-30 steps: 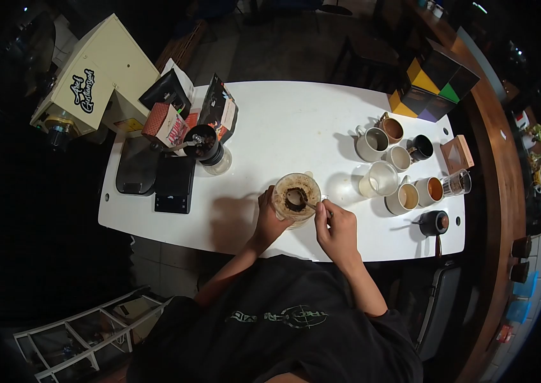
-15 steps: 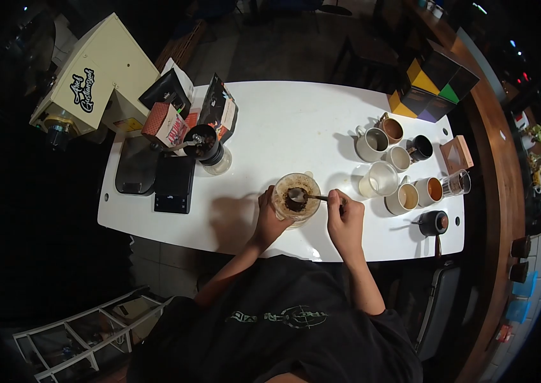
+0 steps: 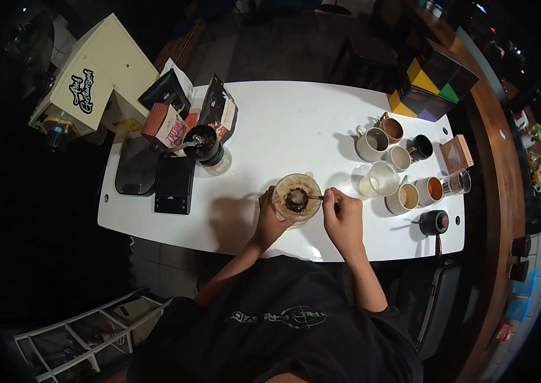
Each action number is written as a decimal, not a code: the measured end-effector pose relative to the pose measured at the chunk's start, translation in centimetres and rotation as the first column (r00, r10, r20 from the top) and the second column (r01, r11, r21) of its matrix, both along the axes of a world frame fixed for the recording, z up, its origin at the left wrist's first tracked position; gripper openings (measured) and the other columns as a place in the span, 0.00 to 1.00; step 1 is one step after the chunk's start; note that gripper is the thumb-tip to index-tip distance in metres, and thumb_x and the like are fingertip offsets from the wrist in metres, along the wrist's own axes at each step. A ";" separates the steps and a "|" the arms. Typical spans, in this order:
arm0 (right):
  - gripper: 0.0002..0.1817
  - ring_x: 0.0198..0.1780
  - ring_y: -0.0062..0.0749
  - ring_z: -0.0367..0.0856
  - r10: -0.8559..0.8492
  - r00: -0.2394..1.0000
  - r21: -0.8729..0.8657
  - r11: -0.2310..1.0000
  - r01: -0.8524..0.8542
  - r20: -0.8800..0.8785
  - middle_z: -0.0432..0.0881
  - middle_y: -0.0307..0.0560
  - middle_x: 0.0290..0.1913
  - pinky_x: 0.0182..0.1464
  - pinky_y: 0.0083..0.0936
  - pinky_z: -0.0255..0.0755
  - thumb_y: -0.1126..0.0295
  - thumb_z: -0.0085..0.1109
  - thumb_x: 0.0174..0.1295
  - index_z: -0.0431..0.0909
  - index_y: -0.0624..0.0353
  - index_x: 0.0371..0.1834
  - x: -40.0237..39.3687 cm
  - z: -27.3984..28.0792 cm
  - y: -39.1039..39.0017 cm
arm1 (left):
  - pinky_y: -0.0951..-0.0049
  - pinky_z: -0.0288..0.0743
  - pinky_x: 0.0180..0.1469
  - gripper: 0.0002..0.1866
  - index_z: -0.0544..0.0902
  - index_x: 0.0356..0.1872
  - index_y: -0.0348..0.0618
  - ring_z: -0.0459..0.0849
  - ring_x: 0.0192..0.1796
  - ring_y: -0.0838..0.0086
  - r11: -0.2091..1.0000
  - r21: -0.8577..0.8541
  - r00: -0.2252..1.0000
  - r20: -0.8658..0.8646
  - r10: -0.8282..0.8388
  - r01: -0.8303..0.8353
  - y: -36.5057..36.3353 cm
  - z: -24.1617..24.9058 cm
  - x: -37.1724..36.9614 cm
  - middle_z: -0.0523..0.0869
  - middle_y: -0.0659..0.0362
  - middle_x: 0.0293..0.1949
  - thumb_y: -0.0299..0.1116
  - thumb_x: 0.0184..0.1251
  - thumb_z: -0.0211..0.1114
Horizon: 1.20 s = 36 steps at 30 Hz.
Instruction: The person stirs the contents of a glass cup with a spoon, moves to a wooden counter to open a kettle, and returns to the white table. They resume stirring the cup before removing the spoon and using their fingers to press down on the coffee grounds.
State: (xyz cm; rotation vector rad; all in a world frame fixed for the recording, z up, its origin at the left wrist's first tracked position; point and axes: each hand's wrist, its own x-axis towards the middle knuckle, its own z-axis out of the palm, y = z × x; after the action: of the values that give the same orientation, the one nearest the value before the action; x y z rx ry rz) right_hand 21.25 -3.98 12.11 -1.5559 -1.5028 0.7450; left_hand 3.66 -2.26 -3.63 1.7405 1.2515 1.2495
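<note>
At the table's near edge, my left hand (image 3: 272,218) is wrapped around the side of a coffee dripper (image 3: 309,185) with a pale inner wall stained brown. Dark wet coffee grounds (image 3: 295,205) lie at its bottom. My right hand (image 3: 345,220) is closed on the handle of a spoon (image 3: 317,198), whose bowl dips into the grounds. What stands under the dripper is mostly hidden. Right of it is a clear cup (image 3: 382,179).
Several mugs (image 3: 403,197) and a small dark pot (image 3: 434,223) stand on the white table (image 3: 296,121) at right. At left are a black scale (image 3: 174,185), a hand grinder (image 3: 204,144), coffee bags (image 3: 219,108) and a cream machine (image 3: 101,80). Boxes (image 3: 433,83) sit at the back right.
My right hand has shifted slightly left with the spoon, and the spoon's bowl has moved a little within the grounds. My left hand and the dripper have barely moved.
</note>
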 end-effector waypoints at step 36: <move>0.10 0.22 0.49 0.80 0.201 0.854 0.134 0.945 -0.298 0.480 0.80 0.50 0.25 0.26 0.40 0.73 0.67 0.56 0.70 0.76 0.60 0.31 0.0 1.5 -1.7 | 0.53 0.64 0.66 0.42 0.68 0.63 0.40 0.68 0.61 0.50 0.996 -0.089 1.000 0.006 -0.020 0.020 -0.1 -0.3 0.1 0.73 0.50 0.56 0.25 0.40 0.77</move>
State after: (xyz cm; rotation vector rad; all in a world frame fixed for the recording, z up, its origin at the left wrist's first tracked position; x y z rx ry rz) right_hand 21.29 -5.68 13.60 -1.4552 -2.0960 0.3482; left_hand 3.72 -2.38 -3.90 1.6813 1.2650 1.1676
